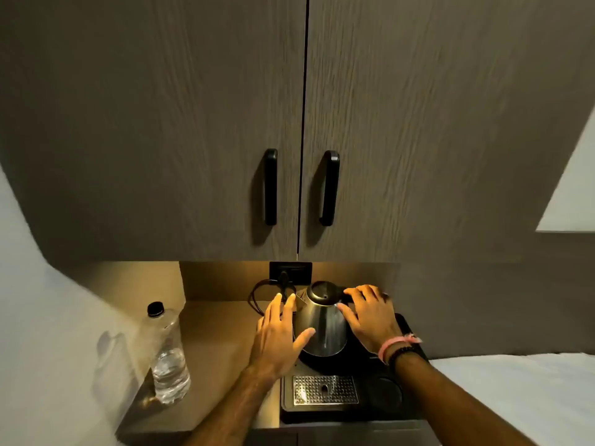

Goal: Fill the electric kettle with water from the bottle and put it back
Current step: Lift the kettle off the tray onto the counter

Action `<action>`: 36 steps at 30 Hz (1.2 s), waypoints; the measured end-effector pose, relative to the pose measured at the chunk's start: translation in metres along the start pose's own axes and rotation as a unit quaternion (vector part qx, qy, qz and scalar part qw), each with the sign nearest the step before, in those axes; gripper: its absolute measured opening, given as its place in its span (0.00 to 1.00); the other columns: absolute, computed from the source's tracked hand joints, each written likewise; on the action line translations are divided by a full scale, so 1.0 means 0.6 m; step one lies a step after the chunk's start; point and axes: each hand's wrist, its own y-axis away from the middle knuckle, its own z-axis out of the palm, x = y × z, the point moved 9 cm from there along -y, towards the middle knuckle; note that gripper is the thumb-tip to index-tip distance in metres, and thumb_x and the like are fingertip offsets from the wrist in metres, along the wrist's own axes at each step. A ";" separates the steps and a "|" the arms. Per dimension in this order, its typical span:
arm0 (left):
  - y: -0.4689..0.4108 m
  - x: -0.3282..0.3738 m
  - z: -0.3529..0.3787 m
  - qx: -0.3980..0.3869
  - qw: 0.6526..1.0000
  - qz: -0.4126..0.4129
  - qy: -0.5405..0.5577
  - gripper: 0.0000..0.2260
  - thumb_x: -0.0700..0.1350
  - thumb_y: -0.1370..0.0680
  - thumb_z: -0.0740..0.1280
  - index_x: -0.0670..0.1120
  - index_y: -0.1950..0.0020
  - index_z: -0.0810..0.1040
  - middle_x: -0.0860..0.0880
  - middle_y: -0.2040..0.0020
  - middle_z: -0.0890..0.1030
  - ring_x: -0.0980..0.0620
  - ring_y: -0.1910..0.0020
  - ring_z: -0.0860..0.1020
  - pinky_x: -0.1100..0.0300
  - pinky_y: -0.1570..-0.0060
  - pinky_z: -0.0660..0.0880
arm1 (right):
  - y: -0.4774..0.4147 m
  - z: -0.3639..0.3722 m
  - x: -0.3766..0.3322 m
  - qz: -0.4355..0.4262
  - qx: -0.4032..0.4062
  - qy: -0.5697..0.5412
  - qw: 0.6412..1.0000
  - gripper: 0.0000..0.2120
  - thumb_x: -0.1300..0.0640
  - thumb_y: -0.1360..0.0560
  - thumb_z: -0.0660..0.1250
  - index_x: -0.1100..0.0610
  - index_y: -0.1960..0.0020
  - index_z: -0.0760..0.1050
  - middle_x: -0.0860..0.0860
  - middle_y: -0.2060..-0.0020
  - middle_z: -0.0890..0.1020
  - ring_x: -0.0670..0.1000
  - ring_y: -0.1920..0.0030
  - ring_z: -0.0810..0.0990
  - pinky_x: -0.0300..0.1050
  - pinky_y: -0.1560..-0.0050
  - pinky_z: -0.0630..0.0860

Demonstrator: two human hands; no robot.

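Note:
A steel electric kettle [322, 323] with a black lid stands on its round base on a black tray [407, 323] in the lit niche. My left hand [280, 333] lies flat against the kettle's left side, fingers spread. My right hand [370, 313] rests on the kettle's right side at the black handle, fingers bent over it; whether they close around the handle I cannot tell. A clear plastic water bottle [167, 358] with a black cap stands upright at the counter's left edge, about a third full, well clear of both hands.
The tray holds a perforated metal drip grate [325, 389] in front and a round black recess [384, 389] beside it. A black cord [257, 296] runs to a wall socket [289, 272] behind the kettle. Closed cupboard doors [302, 123] hang overhead. A white surface [521, 391] lies to the right.

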 end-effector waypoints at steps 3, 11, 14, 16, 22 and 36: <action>-0.029 -0.017 0.027 -0.062 0.994 -0.056 0.069 0.44 0.69 0.25 0.62 0.49 0.19 0.48 0.46 0.19 0.55 0.47 0.21 0.55 0.47 0.26 0.61 | -0.037 0.024 0.008 0.047 -0.054 -0.021 0.997 0.27 0.32 0.25 0.51 0.47 0.37 0.72 0.49 0.41 0.78 0.54 0.38 0.74 0.53 0.39 0.69; -0.106 -0.036 0.133 -0.150 0.947 -0.182 0.217 0.62 0.71 0.40 0.74 0.46 0.19 0.44 0.45 0.20 0.60 0.45 0.22 0.60 0.48 0.29 0.64 | -0.129 0.155 0.028 0.183 -0.204 -0.138 0.952 0.40 0.28 0.32 0.64 0.57 0.34 0.72 0.59 0.35 0.75 0.61 0.33 0.69 0.57 0.36 0.72; -0.113 -0.044 0.149 -0.130 0.932 -0.216 0.259 0.64 0.70 0.42 0.77 0.46 0.19 0.45 0.45 0.21 0.62 0.44 0.23 0.61 0.48 0.29 0.66 | -0.147 0.164 0.032 0.188 -0.182 -0.132 0.956 0.35 0.30 0.34 0.68 0.59 0.44 0.77 0.59 0.44 0.80 0.60 0.40 0.75 0.50 0.49 0.73; -0.115 -0.043 0.152 -0.115 0.929 -0.227 0.269 0.63 0.69 0.42 0.78 0.46 0.19 0.47 0.44 0.21 0.63 0.44 0.23 0.62 0.48 0.29 0.66 | -0.158 0.161 0.033 0.175 -0.166 -0.140 0.960 0.28 0.32 0.34 0.70 0.59 0.56 0.79 0.57 0.54 0.82 0.57 0.48 0.79 0.45 0.57 0.70; -0.110 -0.037 0.156 -0.077 0.914 -0.248 0.313 0.55 0.64 0.38 0.79 0.49 0.20 0.54 0.45 0.24 0.67 0.44 0.26 0.66 0.42 0.29 0.67 | -0.160 0.146 0.044 0.158 -0.119 -0.165 0.966 0.24 0.32 0.35 0.66 0.53 0.72 0.70 0.48 0.73 0.74 0.49 0.68 0.73 0.41 0.71 0.61; -0.094 -0.040 0.178 -0.075 0.877 -0.293 0.374 0.62 0.61 0.46 0.83 0.49 0.20 0.55 0.46 0.25 0.67 0.44 0.27 0.67 0.46 0.31 0.69 | -0.108 0.193 0.126 0.246 -0.192 -0.407 0.858 0.19 0.41 0.22 0.54 0.52 0.62 0.74 0.53 0.59 0.78 0.52 0.58 0.75 0.48 0.54 0.70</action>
